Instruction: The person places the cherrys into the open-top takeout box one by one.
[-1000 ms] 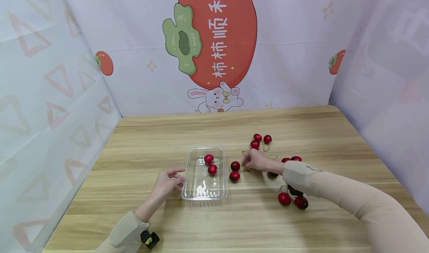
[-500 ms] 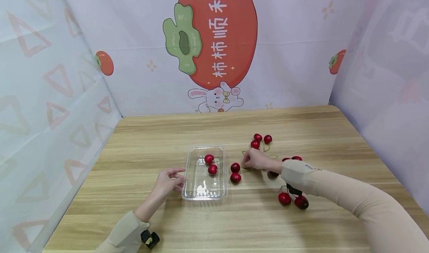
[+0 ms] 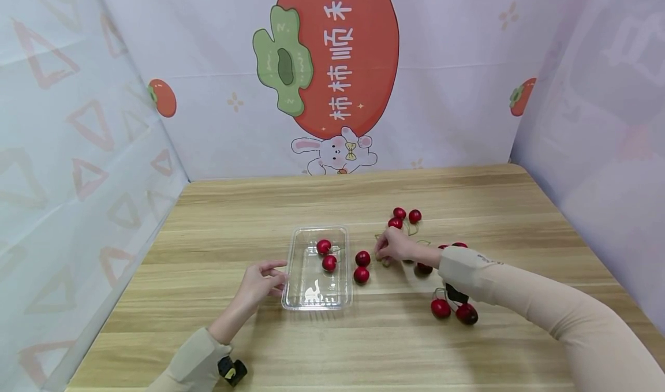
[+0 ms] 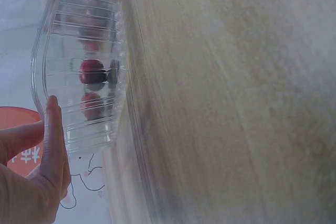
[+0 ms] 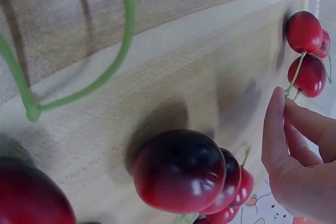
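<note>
In the head view, a clear plastic box (image 3: pixel 312 288) stands on the table with two red cherries (image 3: pixel 329 263) inside it. My left hand (image 3: pixel 258 283) touches the box's left side. Its extended fingers (image 4: pixel 52 129) lie against the wall near the rim in the left wrist view. Just right of the box, a joined pair of dark red cherries (image 3: pixel 362 275) rests on the table. My right hand (image 3: pixel 396 246) pinches their green stem (image 5: pixel 297 74) between thumb and fingertip, as the right wrist view shows.
Several loose cherries (image 3: pixel 399 213) lie beyond my right hand. Others lie under my right forearm, partly hidden, and another pair (image 3: pixel 441 308) sits nearer to me. A printed cloth (image 3: pixel 441 92) hangs behind the wooden table (image 3: pixel 249 201).
The pinched pair of cherries has shifted slightly left, and my right hand has changed its angle a little. My left hand and the box have stayed in place.
</note>
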A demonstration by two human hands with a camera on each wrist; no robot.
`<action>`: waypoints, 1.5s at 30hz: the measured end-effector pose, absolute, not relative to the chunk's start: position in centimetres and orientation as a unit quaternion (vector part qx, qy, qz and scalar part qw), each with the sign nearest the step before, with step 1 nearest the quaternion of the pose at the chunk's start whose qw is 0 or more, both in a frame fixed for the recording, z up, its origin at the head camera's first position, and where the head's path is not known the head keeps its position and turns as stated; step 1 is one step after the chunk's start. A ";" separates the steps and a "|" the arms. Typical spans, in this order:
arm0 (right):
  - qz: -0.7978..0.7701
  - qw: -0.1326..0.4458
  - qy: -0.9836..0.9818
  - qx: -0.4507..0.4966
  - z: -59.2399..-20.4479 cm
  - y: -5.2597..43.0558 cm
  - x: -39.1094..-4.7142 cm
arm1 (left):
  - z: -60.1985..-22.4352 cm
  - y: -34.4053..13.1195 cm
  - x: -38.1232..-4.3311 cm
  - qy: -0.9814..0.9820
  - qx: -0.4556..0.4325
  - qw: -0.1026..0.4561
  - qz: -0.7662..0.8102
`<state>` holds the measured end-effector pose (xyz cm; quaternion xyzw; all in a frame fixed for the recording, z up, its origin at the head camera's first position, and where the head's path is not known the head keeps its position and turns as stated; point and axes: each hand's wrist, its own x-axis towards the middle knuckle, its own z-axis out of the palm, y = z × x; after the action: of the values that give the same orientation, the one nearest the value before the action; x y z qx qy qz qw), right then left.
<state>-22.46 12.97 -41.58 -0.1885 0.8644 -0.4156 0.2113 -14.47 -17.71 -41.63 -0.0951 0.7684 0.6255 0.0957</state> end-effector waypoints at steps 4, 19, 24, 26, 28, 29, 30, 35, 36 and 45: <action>-0.420 0.205 0.863 -0.192 -41.2 13.0 -22.5 | -41.6 -17.7 -14.5 0.769 -0.096 0.094 0.624; -0.443 0.216 0.850 -0.186 -39.1 13.1 -23.0 | -41.6 -17.8 -14.4 0.770 -0.092 0.096 0.623; -0.445 0.221 0.847 -0.188 -38.2 13.2 -23.0 | -41.5 -17.7 -14.3 0.771 -0.092 0.096 0.623; -0.446 0.227 0.846 -0.185 -37.6 13.3 -23.0 | -41.5 -17.7 -14.3 0.771 -0.093 0.096 0.623; -0.445 0.231 0.845 -0.186 -37.2 13.3 -23.0 | -41.5 -17.8 -14.3 0.770 -0.092 0.096 0.623; -0.444 0.233 0.845 -0.186 -36.9 13.4 -23.1 | -41.4 -17.8 -14.3 0.770 -0.092 0.095 0.624; -0.443 0.234 0.845 -0.186 -36.6 13.4 -23.1 | -41.4 -17.8 -14.2 0.770 -0.091 0.094 0.624; -0.434 0.238 0.848 -0.191 -35.5 13.4 -23.4 | -41.4 -17.7 -14.3 0.770 -0.097 0.092 0.624; -0.434 0.239 0.847 -0.192 -35.3 13.3 -23.4 | -41.4 -17.7 -14.3 0.769 -0.098 0.092 0.625; -0.445 0.244 0.838 -0.200 -34.6 12.3 -23.6 | -41.6 -17.7 -14.4 0.770 -0.097 0.093 0.623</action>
<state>-23.63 12.26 -34.56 -0.2004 0.8381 -0.4450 0.2440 -14.35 -17.73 -41.63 -0.0970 0.7703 0.6233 0.0934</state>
